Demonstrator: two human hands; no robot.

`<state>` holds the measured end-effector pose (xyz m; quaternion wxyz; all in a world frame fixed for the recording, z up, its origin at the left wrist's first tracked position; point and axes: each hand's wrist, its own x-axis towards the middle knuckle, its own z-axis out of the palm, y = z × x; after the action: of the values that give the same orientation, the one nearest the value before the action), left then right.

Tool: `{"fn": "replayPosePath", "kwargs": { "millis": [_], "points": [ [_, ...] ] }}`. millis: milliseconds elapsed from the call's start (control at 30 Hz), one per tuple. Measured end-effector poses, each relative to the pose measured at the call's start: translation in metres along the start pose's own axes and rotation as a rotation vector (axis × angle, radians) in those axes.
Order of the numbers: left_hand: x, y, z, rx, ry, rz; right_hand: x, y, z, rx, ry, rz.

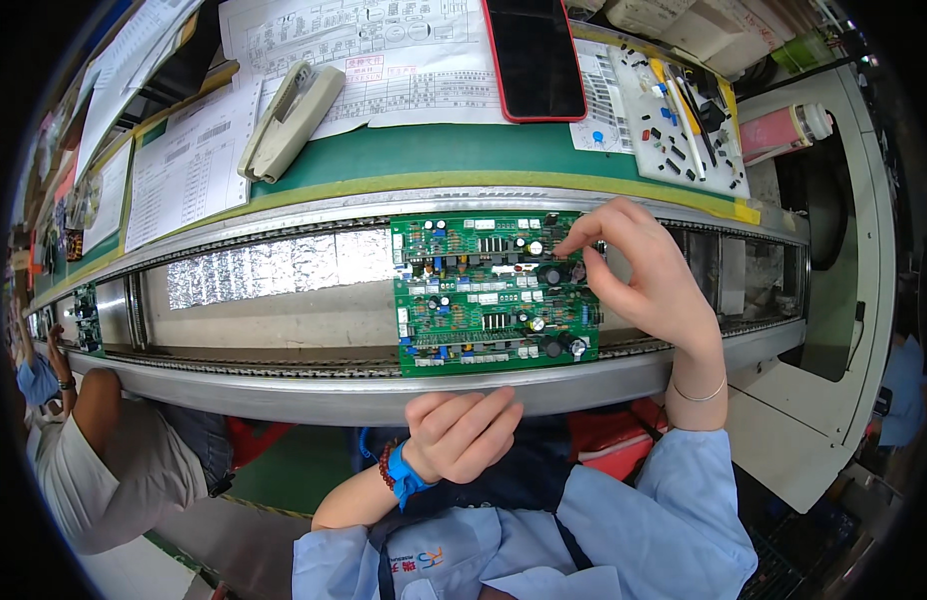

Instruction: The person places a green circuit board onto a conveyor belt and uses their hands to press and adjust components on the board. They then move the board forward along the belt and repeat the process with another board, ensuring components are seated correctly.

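Observation:
A green circuit board (449, 369) filled with capacitors, white connectors and other small parts lies across the two rails of the conveyor. Over its far right corner reaches my right hand (644, 270), index finger and thumb bent, their tips a little apart at the small parts beside a round capacitor (536, 248). I see nothing held between those tips. My left hand (462, 435) is curled closed in front of the near rail, off the board. Whatever its folded fingers may hold is hidden. A blue band (409, 480) and dark red beads circle the left wrist.
The metal near rail (314, 395) runs along my front. Beyond the far rail lie a beige handset-shaped object (292, 120), paper sheets (189, 165), a red-edged phone (537, 60) and a white foam pad (724, 170) with loose components and tools. Another person (124, 460) is at the left.

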<state>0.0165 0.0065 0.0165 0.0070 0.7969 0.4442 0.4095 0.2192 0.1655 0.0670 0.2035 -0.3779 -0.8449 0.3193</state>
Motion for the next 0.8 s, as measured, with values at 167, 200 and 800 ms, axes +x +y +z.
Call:
{"fn": "replayPosePath", "kwargs": {
  "millis": [167,200,800],
  "points": [
    [-0.001,0.0,0.001,0.004,0.012,0.003,0.001,-0.004,0.003,0.067,0.039,-0.009],
    [0.0,0.0,0.001,0.002,0.007,0.003,0.001,-0.003,0.003,0.068,0.031,-0.022],
    [0.002,0.001,-0.001,0.022,-0.007,-0.01,-0.003,0.013,-0.012,-0.122,0.212,0.2]
  ]
}}
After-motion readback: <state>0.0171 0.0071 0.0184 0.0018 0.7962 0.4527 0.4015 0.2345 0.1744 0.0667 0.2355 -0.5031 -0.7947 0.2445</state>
